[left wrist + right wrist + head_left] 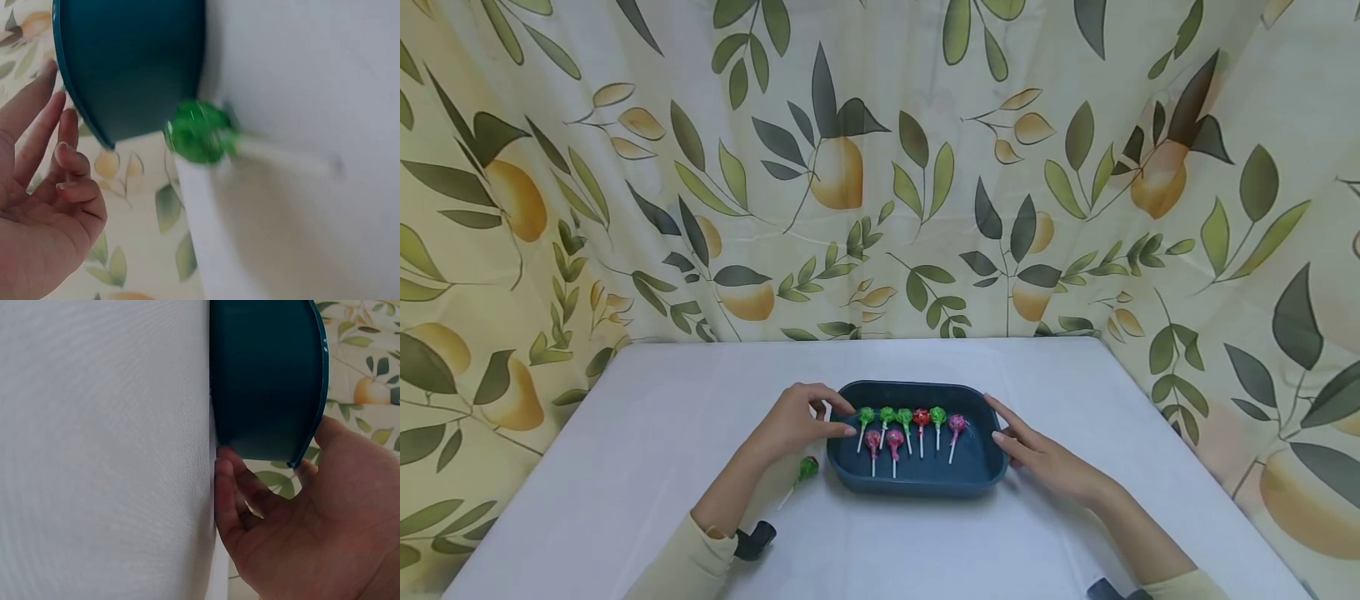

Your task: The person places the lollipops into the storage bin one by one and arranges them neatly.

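A dark blue tray (917, 483) stands on the white table with several wrapped lollipops inside. Green lollipops (937, 416) and a red lollipop (921, 417) lie in the back row, a purple one (957, 424) at its right end. Two pink lollipops (894, 438) lie in front. My left hand (793, 422) reaches over the tray's left rim, thumb and forefinger apart beside the leftmost green lollipop. My right hand (1048, 458) holds the tray's right end, thumb at the rim, other fingers low against the outer wall. Left of the tray lies another green lollipop (199, 132).
The white tablecloth (917, 550) covers the table. Its far edge meets a hanging curtain (880, 250) printed with leaves and fruit, which also runs down both sides. Black wrist straps (755, 540) are on both arms.
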`<state>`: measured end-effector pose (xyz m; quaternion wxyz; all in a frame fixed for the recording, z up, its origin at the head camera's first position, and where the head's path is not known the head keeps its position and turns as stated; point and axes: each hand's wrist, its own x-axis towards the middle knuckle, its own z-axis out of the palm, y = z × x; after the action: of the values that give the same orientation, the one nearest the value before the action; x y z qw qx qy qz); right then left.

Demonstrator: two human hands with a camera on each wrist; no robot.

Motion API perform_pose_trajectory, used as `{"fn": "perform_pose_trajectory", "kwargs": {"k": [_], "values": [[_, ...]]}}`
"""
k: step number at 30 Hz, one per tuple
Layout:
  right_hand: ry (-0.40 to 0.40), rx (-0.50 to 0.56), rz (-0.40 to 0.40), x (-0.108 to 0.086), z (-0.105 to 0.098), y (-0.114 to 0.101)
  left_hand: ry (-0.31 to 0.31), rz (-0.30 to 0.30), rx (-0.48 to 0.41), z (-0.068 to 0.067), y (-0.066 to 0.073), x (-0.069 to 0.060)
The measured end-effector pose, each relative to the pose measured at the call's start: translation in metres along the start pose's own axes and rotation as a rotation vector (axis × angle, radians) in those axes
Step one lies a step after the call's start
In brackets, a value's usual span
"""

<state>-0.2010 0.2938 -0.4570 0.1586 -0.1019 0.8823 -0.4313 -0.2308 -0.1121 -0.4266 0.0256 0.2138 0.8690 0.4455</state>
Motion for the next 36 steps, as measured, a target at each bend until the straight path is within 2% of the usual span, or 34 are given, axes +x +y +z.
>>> {"fn": "perform_pose_trajectory", "kwargs": {"k": [10,17,22,30,36], "values": [[0.0,0.006,-0.004,0.001,0.0,0.0,0.043,-0.098,0.033,-0.022,-0.022,-0.017],[0.001,-0.006,-0.003,-0.001,0.0,-0.002,0.029,-0.139,0.059,-0.031,-0.035,-0.027],[0.001,-0.007,0.01,-0.001,0.0,-0.002,0.024,-0.174,0.033,-0.035,-0.043,-0.033],[0.0,-0.006,0.01,0.0,0.0,-0.002,-0.078,-0.203,-0.023,-0.037,-0.051,-0.043],[0.001,-0.008,0.007,0.0,0.0,-0.003,-0.168,-0.157,-0.099,-0.034,-0.054,-0.044]]}}
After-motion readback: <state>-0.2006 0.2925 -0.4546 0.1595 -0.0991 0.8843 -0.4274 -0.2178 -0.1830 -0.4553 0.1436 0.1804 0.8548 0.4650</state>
